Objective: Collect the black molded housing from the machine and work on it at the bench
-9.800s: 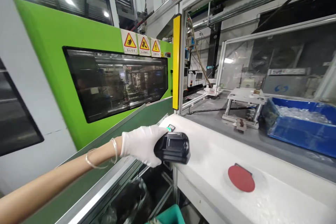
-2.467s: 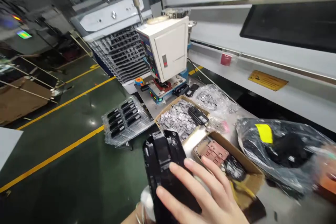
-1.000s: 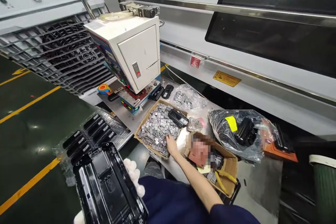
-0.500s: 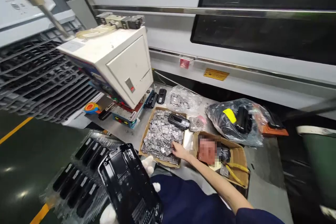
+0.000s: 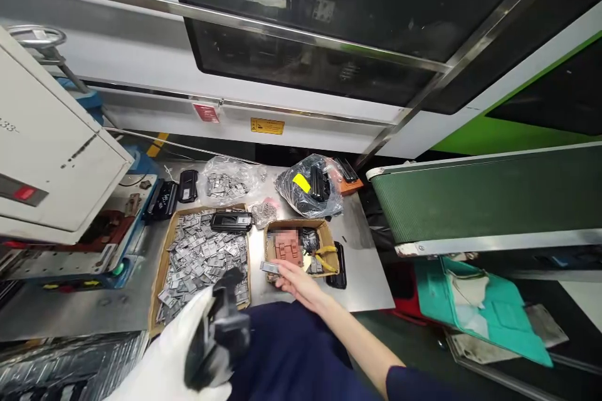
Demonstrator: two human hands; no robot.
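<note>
Left hand [image 5: 174,357], in a white glove, low in view, grip wrapped round a black plastic housing [image 5: 221,326] held edge-on above the lap, over the near edge of the counter [image 5: 367,263]. Right hand [image 5: 298,282], bare, out over the counter's near edge, fingertips pinching a small metal plate [image 5: 269,267] just in front of a small cardboard box [image 5: 329,244].

Beside that, to the left: a wide cardboard tray [image 5: 162,263] heaped with silver metal plates [image 5: 202,257], a black remote-shaped part [image 5: 231,221] lying across its far end. Inside the small box: reddish pieces, blurred, and yellow-handled pliers [image 5: 324,258]. Touching the box's right side, a flat black piece [image 5: 339,257].

Further back: a clear bag of more plates [image 5: 226,183], a smaller clear bag [image 5: 264,210], a dark bag with a yellow label [image 5: 310,188], two black parts [image 5: 188,185] near a white press machine [image 5: 51,163] on the left. On the right, well apart from the hands, a green conveyor belt [image 5: 489,200], a teal cloth [image 5: 489,313] below it. Between the left hand and the tray, only the housing itself, hiding part of the tray's near corner.
</note>
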